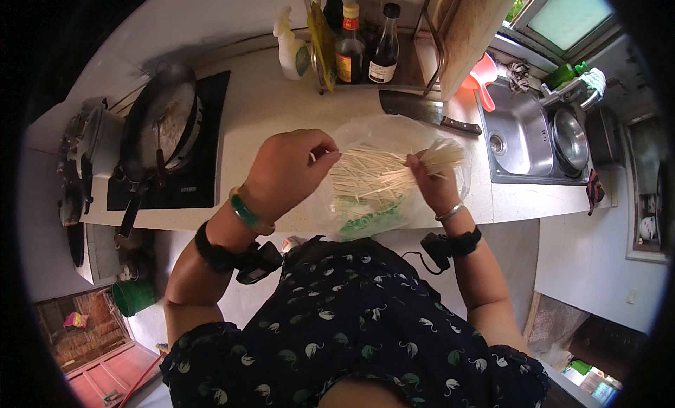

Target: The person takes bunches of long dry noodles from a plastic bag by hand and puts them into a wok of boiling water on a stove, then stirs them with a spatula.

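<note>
Grip of the right hand [436, 186] is closed around a bundle of thin pale sticks [362, 172] that look like dry noodles, their short ends fanning out beyond the fist while the long ends spread leftward over a clear plastic bag [380, 129] with green print. At those left ends, the left hand [292, 162] has thumb and forefinger brought near each other; I cannot tell whether they pinch a strand. Judging the risks, too tight a squeeze could snap the brittle sticks, while a loose one could let them slide crosswise and scatter; the slack bag, reaching the near edge, might slip if tugged. A cleaver [415, 107] lies just behind the bag, so a careless reach could meet its blade. The cream tabletop [260, 106] carries a black cooktop [216, 113] with a wok [133, 151] at the left, dark sauce bottles [349, 60] and a spray bottle [290, 49] at the back, and a steel sink [517, 113] at the right, under a window [569, 25].
</note>
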`<state>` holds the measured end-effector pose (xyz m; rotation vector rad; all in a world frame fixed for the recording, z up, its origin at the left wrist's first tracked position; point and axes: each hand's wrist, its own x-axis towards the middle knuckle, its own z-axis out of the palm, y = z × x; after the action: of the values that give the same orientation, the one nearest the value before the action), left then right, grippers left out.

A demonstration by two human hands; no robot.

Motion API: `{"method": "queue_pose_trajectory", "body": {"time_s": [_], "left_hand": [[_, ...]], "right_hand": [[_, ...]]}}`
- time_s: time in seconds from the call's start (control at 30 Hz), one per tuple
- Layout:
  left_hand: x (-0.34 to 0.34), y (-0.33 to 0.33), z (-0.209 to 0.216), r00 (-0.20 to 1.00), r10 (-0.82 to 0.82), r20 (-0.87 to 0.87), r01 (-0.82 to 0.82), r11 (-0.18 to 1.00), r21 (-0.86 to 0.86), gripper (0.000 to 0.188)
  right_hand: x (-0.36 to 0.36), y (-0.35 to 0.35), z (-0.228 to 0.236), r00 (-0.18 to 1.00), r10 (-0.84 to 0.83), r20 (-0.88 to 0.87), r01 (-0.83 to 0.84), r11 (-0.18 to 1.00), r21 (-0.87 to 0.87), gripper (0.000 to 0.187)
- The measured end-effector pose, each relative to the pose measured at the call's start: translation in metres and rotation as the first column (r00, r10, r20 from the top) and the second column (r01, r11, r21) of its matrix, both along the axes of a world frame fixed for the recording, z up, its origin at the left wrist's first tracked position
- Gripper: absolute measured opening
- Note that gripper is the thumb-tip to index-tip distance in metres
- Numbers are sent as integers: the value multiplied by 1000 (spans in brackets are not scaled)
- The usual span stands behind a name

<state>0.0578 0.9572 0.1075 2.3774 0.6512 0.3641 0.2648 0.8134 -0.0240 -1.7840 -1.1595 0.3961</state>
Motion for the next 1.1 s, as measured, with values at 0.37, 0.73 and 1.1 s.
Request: {"method": "queue_pose_trajectory", "body": {"time_s": [0.37,0.73,1.1], "left_hand": [[-72,27,-7,971,204,128,-165,950,-264,14],[-118,44,-29,971,238,14,-184,789,-586,14],[-107,63,-27,910,333,247,89,425,-901,20]], "right_hand": [[-5,-6,18,961,-240,-134,235,970,-57,28],[-8,-21,125,841,-297,-453,369,926,77,33],[-51,41,195,740,138,-659,-33,985,170,31]]}}
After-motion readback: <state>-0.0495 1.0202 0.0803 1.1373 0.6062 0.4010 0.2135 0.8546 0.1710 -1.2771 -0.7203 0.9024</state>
